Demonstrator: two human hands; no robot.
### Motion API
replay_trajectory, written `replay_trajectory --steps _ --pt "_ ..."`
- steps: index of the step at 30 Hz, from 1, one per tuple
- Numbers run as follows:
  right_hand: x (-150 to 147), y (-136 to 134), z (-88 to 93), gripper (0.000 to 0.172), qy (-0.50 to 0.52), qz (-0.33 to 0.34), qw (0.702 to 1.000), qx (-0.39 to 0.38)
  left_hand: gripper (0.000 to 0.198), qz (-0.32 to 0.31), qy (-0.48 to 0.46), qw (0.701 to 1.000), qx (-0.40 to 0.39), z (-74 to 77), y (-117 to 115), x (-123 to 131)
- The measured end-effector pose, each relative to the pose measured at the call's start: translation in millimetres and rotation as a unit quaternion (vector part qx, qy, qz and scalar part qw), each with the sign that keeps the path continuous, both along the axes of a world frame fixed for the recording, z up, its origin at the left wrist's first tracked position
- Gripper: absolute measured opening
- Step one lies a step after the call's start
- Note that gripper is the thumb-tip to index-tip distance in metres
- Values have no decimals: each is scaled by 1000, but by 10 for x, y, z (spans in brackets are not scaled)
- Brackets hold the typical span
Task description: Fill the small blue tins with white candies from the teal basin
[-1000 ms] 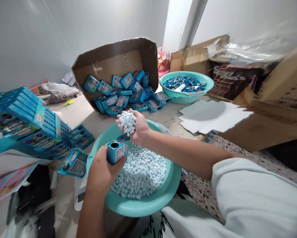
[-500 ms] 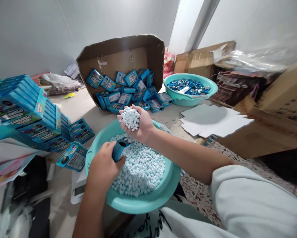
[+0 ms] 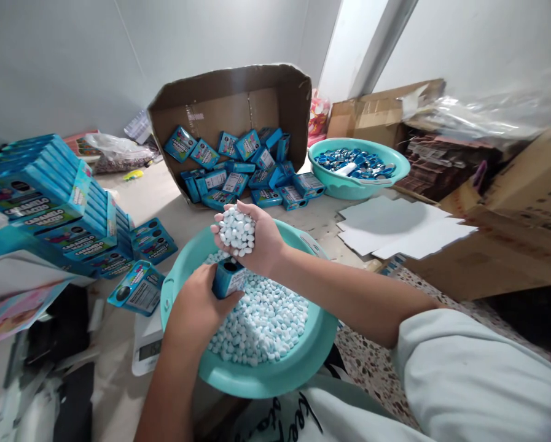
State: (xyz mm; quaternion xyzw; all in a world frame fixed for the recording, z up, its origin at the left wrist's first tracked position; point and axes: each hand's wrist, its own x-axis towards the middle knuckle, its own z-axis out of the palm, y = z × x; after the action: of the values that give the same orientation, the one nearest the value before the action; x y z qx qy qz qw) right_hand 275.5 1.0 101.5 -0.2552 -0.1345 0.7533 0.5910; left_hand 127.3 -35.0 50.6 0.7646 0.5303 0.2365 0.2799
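**Fingers [image 3: 231, 300] around a blue box [image 3: 228, 281], others under white pellets [image 3: 237, 231]**

We see the left hand [image 3: 195, 307] closed on the blue box, thumb on the near side; its other fingers are partly hidden. The box is held above the large basin [image 3: 266, 385], with its dark round opening upward. Just over this opening, the right hand [image 3: 262, 244] is turned palm up, its fingers half curled like a shallow bowl, and it carries a heap of the pellets. Whether hand and box are touching, we cannot tell. Many loose pellets [image 3: 266, 328] lie in the basin below. Left of it we find a scale [image 3: 142, 366] and stacked blue boxes [image 3: 40, 199]. Beyond stands a cardboard carton [image 3: 231, 92] on its side, with more boxes [image 3: 257, 166] inside and before it.
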Motion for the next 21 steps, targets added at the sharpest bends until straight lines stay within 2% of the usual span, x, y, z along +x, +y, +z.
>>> replay_trajectory --steps 9,21 --pt "-12 -3 -16 20 -29 -39 999 4 20 0 -2 1000 19 -30 5 -20" --pt "-48 -59 -17 17 -60 -28 997 27 17 10 19 1000 22 -16 10 -4"
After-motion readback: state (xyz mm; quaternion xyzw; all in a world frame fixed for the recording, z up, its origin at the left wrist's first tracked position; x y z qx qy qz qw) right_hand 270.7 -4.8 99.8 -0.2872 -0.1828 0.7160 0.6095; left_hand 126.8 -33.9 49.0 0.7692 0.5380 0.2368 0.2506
